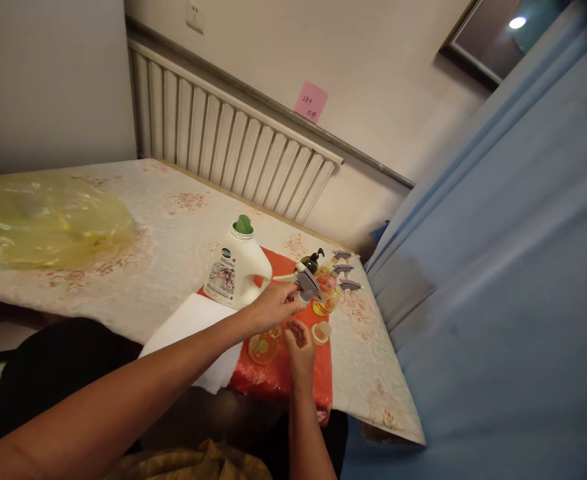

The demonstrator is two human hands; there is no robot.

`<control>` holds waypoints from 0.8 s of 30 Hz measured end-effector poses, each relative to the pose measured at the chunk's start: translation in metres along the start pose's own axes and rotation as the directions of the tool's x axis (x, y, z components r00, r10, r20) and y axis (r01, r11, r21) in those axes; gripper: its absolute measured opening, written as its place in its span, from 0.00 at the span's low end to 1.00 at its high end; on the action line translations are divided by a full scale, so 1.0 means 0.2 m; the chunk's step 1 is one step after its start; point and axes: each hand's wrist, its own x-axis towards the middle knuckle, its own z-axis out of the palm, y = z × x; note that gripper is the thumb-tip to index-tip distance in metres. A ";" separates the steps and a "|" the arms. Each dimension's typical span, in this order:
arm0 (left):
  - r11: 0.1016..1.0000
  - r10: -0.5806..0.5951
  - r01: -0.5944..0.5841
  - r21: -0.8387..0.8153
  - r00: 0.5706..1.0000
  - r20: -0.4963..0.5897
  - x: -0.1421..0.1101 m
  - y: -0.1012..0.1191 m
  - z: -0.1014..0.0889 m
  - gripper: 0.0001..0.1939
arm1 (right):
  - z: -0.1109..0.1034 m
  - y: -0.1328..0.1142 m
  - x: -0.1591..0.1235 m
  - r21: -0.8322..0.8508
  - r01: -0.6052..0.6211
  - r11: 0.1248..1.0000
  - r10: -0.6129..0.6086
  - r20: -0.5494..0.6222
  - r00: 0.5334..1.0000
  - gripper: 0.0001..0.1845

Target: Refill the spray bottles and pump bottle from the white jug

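My left hand [272, 305] is closed on a grey pump head with a white tube [305, 284], held above the red mat [278, 377]. My right hand [299, 344] hovers just below it with fingers curled over the mat; whether it holds anything is hidden. A small clear yellowish bottle [262, 348] lies by my right hand, and another [325, 301] stands just beyond the pump head. A round cap [322, 332] lies to the right. A white detergent jug with a green cap [236, 269] stands left of my hands.
Three more grey pump heads [344, 269] and a dark pump bottle [313, 260] sit at the far end of the mat. A white sheet [193, 327] lies near the table edge, a yellow plastic bag [43, 220] far left. A blue curtain [498, 280] hangs at right, a radiator [233, 140] behind.
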 end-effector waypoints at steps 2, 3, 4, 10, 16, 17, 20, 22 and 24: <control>0.997 -0.010 0.007 -0.082 0.999 -0.035 -0.02 -0.01 -0.03 0.09 | -0.01 0.06 -0.04 -0.040 -0.023 0.999 0.023 -0.005 1.000 0.33; 0.991 -0.017 0.010 -0.136 0.998 -0.056 -0.04 -0.02 -0.05 0.09 | -0.01 0.09 -0.06 -0.072 -0.031 0.997 0.031 0.008 0.999 0.38; 0.980 -0.027 0.011 -0.197 0.997 -0.078 -0.05 -0.03 -0.06 0.11 | 0.00 0.12 -0.09 -0.107 -0.035 0.994 0.038 0.027 0.999 0.42; 0.798 -0.188 0.039 -0.601 0.964 -0.188 -0.17 -0.09 -0.17 0.21 | 0.06 0.22 -0.16 -0.339 0.021 0.940 -0.013 0.027 1.000 0.46; 0.469 -0.321 0.001 -0.883 0.932 -0.169 -0.33 -0.24 -0.23 0.20 | 0.09 0.23 -0.15 -0.406 -0.011 0.914 0.018 0.012 1.000 0.47; 0.423 -0.345 0.005 -0.906 0.926 -0.156 -0.36 -0.27 -0.24 0.19 | 0.09 0.24 -0.14 -0.407 -0.012 0.913 0.024 0.025 0.999 0.47; 0.309 -0.399 0.015 -0.951 0.910 -0.115 -0.46 -0.39 -0.27 0.13 | 0.10 0.25 -0.15 -0.410 -0.008 0.912 0.026 0.037 0.999 0.48; 0.259 -0.409 0.043 -0.965 0.910 -0.069 -0.53 -0.46 -0.30 0.12 | 0.10 0.27 -0.15 -0.411 -0.001 0.911 0.005 0.008 1.000 0.46; 0.213 -0.417 0.085 -0.973 0.909 -0.012 -0.59 -0.54 -0.33 0.14 | 0.11 0.28 -0.15 -0.413 -0.006 0.911 -0.009 -0.033 0.999 0.44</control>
